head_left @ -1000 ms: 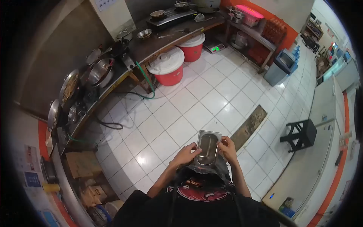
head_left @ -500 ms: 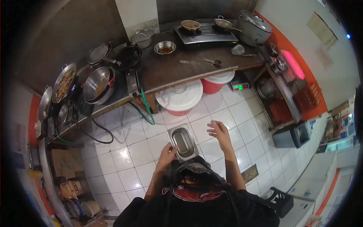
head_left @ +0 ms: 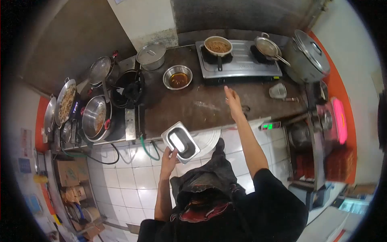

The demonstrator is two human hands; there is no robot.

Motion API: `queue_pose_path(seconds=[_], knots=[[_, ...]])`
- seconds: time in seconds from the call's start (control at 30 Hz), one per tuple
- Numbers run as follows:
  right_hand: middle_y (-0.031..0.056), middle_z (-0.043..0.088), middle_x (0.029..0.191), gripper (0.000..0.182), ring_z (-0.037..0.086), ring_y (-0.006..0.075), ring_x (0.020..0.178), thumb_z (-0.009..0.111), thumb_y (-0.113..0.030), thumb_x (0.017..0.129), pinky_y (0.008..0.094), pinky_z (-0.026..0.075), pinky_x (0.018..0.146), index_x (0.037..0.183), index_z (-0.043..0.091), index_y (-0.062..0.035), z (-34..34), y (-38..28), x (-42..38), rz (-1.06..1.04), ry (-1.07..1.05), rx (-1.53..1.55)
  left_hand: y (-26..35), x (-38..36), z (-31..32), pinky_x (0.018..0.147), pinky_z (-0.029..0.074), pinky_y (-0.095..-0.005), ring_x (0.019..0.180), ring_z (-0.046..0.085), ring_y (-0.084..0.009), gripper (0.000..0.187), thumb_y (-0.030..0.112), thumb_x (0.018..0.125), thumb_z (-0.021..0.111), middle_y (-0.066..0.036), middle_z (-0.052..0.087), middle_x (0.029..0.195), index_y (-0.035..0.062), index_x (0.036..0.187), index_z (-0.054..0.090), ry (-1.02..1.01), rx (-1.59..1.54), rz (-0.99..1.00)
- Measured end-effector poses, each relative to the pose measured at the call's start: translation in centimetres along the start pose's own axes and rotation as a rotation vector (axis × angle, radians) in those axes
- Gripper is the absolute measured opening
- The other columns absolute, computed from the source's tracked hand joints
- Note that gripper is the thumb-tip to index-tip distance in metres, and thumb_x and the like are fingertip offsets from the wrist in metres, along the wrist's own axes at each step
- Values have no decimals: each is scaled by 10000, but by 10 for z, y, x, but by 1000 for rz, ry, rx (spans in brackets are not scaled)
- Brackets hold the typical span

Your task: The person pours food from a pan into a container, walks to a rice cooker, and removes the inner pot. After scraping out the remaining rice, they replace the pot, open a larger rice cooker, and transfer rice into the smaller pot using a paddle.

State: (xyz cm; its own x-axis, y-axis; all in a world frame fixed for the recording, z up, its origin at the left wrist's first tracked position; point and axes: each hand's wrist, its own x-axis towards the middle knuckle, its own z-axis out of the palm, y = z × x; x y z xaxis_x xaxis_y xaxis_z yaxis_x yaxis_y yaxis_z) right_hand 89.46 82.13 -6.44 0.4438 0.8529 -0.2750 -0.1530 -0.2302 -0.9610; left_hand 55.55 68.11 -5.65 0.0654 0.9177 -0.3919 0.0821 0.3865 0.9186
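Observation:
Gripped at its near left edge by my left hand, a rectangular stainless steel food pan is held just off the counter's front edge, with no food visible inside. My right hand reaches out over the dark counter, fingers stretched and nothing seen in them. It is nearest to the front of the two-burner gas stove. A small frying pan with brown food sits on the left burner, its handle pointing toward me. Scissors lie partly hidden behind my right wrist.
A steel bowl of brown liquid and a lidded pot stand to the left, with several woks beyond. A strainer rests on the right burner. Rightward are a large rice cooker, a clear cup and a digital scale.
I have stepped closer to the counter. The food pan, still in my left hand, has come up to the counter's edge, and my right hand has reached forward over the counter.

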Motion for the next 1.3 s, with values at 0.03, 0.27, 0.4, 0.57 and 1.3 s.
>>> queue_pose_path(seconds=[0.03, 0.27, 0.4, 0.57, 1.3], knots=[[197, 434, 1359, 942, 457, 283, 1229, 581, -624, 821, 403, 386, 1008, 1381, 315, 85, 5, -8, 51, -8, 74, -85, -13, 15, 9, 558, 531, -251, 775, 611, -171, 298, 235, 952, 541, -138, 610, 948, -18, 1109, 524, 17, 160, 122], [128, 598, 1060, 463, 608, 198, 733, 510, -445, 943, 314, 536, 613, 1146, 521, -29, 38, 11, 233, 327, -293, 450, 16, 40, 133, 640, 583, -346, 772, 682, -279, 495, 264, 939, 567, -184, 583, 1086, -41, 1281, 379, 299, -317, -311], [16, 483, 732, 358, 402, 101, 504, 431, -404, 990, 261, 359, 435, 1034, 526, -62, 39, 4, 247, 392, -272, 530, 14, 62, 172, 639, 579, -336, 807, 678, -244, 440, 256, 956, 536, -183, 574, 1142, -3, 1286, 403, 279, -434, -252], [-22, 361, 564, 382, 280, 68, 402, 448, -449, 975, 223, 205, 351, 970, 525, -75, 17, -6, 265, 327, -333, 442, 3, 110, 194, 733, 576, -351, 977, 631, -241, 419, 243, 976, 496, -157, 535, 1231, 8, 1310, 400, 183, -314, -213], [-54, 373, 535, 375, 284, 40, 372, 434, -381, 996, 229, 202, 341, 907, 541, -32, -176, 14, 77, 340, -376, -237, -38, 274, 243, 792, 574, -400, 929, 626, -247, 207, 189, 978, 488, -102, 531, 1092, 78, 1147, 444, -49, -325, -273]])
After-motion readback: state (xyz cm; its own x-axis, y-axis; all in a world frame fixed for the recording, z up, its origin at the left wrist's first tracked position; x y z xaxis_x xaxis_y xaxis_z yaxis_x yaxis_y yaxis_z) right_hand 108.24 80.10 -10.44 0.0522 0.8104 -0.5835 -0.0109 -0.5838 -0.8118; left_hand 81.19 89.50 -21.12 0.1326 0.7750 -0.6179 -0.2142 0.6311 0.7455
